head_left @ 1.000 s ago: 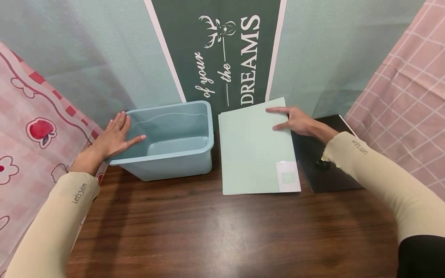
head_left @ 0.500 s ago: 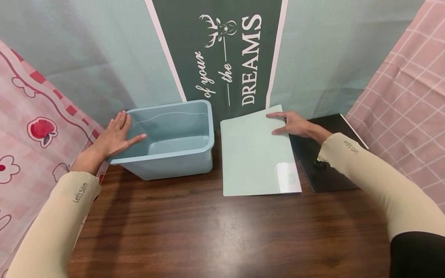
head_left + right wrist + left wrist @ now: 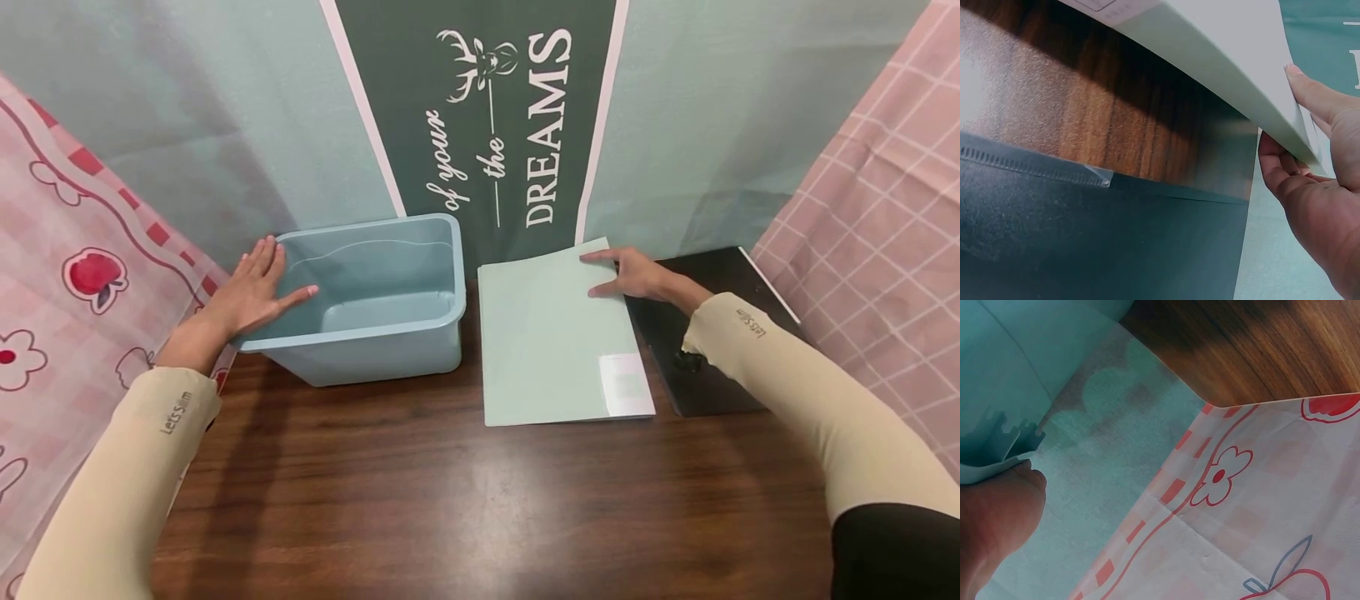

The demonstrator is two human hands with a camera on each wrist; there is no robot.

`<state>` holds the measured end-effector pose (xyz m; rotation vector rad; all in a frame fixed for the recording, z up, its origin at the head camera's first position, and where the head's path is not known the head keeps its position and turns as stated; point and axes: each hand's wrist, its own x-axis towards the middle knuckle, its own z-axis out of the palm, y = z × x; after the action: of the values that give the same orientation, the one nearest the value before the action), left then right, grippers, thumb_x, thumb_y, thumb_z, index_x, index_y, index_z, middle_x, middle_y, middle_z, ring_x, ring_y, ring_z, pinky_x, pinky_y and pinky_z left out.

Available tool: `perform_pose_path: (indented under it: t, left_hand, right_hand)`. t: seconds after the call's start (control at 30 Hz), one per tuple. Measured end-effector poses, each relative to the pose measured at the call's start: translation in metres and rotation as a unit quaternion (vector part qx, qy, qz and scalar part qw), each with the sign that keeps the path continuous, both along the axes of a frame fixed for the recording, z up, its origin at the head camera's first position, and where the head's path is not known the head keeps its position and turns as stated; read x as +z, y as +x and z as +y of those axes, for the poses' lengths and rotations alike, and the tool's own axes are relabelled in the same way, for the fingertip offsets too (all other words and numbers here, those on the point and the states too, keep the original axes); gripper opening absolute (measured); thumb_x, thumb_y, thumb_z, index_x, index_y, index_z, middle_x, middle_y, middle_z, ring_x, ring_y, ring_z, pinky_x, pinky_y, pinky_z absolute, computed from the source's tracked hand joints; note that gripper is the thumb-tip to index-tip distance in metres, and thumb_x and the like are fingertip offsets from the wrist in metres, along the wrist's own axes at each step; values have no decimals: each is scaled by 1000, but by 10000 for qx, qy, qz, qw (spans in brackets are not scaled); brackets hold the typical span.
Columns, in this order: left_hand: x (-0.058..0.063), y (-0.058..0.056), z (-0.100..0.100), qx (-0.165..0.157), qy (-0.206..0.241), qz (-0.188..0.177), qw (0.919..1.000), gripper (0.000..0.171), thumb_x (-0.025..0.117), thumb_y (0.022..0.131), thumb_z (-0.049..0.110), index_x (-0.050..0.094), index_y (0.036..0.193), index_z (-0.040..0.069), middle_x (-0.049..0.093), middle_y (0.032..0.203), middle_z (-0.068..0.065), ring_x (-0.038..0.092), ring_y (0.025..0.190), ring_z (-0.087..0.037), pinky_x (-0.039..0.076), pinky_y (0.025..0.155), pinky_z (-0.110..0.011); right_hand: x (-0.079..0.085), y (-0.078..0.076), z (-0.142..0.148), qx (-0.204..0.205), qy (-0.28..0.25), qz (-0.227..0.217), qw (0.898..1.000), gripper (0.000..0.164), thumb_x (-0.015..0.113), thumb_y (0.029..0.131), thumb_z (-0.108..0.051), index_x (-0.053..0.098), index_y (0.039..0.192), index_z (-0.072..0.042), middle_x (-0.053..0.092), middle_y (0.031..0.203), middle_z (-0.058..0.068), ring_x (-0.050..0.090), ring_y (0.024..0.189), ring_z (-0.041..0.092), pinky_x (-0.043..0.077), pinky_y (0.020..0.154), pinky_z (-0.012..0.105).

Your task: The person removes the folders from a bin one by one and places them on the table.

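Note:
A pale green file folder (image 3: 555,333) with a white label at its lower right corner lies close over the dark wood table. At its upper right corner my right hand (image 3: 633,273) pinches the edge. The right wrist view shows thumb and curled fingers on either side of the folder (image 3: 1229,56), a gap showing beneath it. To the left stands a light blue plastic bin (image 3: 375,357), bare inside. My left hand (image 3: 251,292) rests on the bin's left end, fingers straight and thumb reaching over the rim. In the left wrist view, part of that hand (image 3: 1004,509) shows below the rim.
A black file (image 3: 705,317) lies to the right, partly under my right forearm. Behind hangs a green cloth (image 3: 675,125) with white lettering. Pink patterned cloths close off the left side (image 3: 90,208) and the right side (image 3: 885,217). Wood tabletop (image 3: 480,500) spreads in front.
The folder's far edge has come down and nearer, and my right hand has lowered with it. The left hand stays on the bin. The view has shifted slightly.

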<state>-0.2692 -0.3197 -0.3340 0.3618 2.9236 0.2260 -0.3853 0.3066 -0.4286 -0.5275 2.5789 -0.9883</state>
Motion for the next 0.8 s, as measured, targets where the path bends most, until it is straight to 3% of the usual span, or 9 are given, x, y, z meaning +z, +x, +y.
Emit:
perform_pose_path:
  t: [0.07,0.17,0.27,0.37,0.43,0.63,0.8]
  left_hand:
    - [0,0,0,9,3,0,10000,105,39,108,64,-11,163,-9,-23,171,-27,-19,160,-43,-11,129,-58]
    - [0,-1,0,17,5,13,10000,104,39,108,64,-12,163,-9,-23,171,-27,-19,160,-43,-10,129,-58]
    - [0,-1,0,22,20,13,10000,104,40,108,64,-11,163,-9,-23,171,-28,-19,160,-44,-10,129,-59]
    - [-1,-1,0,19,53,24,10000,104,40,108,63,-10,163,-10,-22,171,-28,-18,160,-44,-10,129,-59]
    - [-1,-1,0,13,67,43,10000,104,41,108,63,-9,163,-10,-21,171,-29,-18,160,-45,-10,129,-59]
    - [0,-1,0,18,38,70,10000,105,41,108,63,-10,163,-10,-21,171,-29,-17,160,-45,-9,129,-60]
    - [-1,-1,1,33,19,69,10000,105,41,107,64,-10,163,-9,-21,171,-28,-16,160,-44,-8,129,-60]
  right_hand:
    - [-2,-1,1,-36,66,88,9999,74,85,92,-19,52,158,-10,57,150,22,54,121,31,51,94,39]
    - [-4,-1,2,-143,177,201,9995,73,87,91,-21,55,156,-10,66,131,21,55,103,29,48,78,31]
    - [-7,-1,3,-209,218,302,9991,73,89,89,-23,57,154,-9,66,100,20,49,85,28,41,65,29]
    - [-8,-1,2,-198,260,364,9988,74,89,88,-24,58,152,-6,62,93,18,47,83,28,40,63,31]
    - [-8,-1,2,-205,312,341,9987,74,89,88,-24,57,153,-6,63,97,20,49,87,30,42,67,32]
    - [-6,0,-1,-210,483,183,9984,75,88,90,-26,55,154,-4,58,142,28,53,111,38,50,89,46]
    - [-9,-1,-4,-280,651,159,9974,74,88,90,-24,56,154,-4,56,147,27,53,113,38,49,92,49]
